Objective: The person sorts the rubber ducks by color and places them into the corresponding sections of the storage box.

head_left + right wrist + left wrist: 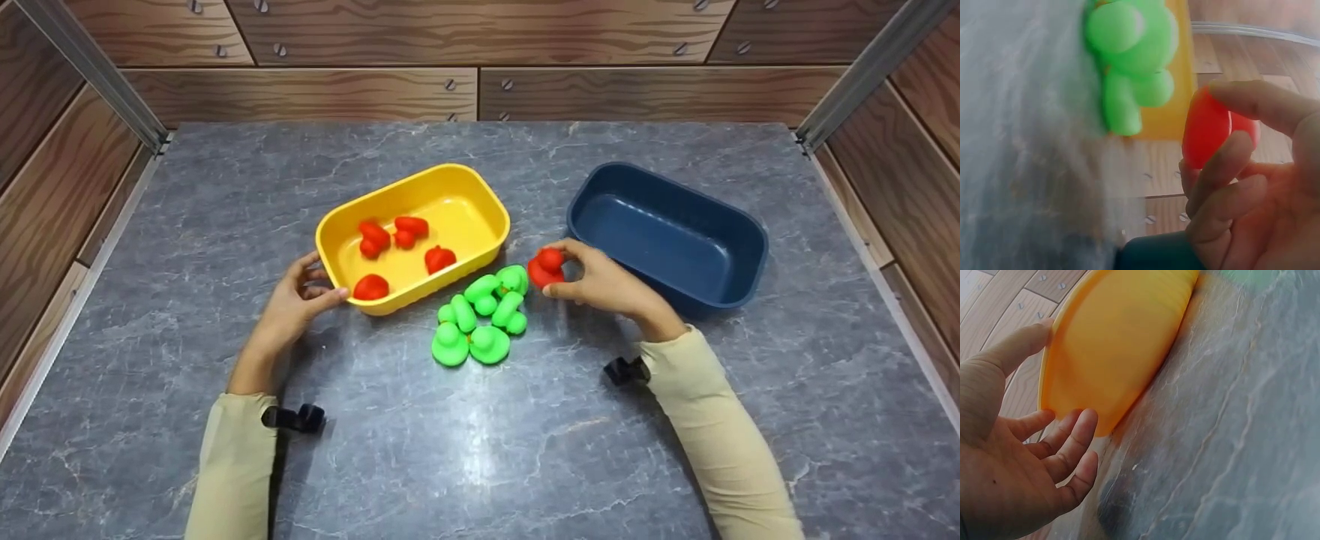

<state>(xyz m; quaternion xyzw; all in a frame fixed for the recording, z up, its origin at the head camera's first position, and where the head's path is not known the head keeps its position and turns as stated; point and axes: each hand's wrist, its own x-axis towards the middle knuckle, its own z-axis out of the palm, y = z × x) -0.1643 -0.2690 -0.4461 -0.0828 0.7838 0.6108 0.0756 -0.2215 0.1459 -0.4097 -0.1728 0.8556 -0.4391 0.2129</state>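
Between thumb and fingers, my right hand [600,281] pinches a red rubber duck [548,267]; it is held beside the green rubber ducks [1140,42], between the two bins. My left hand [294,296] holds the near left corner of the yellow bin [484,187]. In the left wrist view its thumb reaches the rim and its curved fingers [1081,430] lie at the outer wall. Several red rubber ducks [439,259] lie inside this bin. On the table, several green rubber ducks [489,344] sit clustered in front of the yellow bin, some upright and others on their sides.
A dark blue bin [739,259] stands at the right, just behind the right hand, with its bare floor showing. Wood-patterned walls [480,34] border the grey marbled table [480,465] at the back and both sides. Each wrist wears a black camera mount [294,418].
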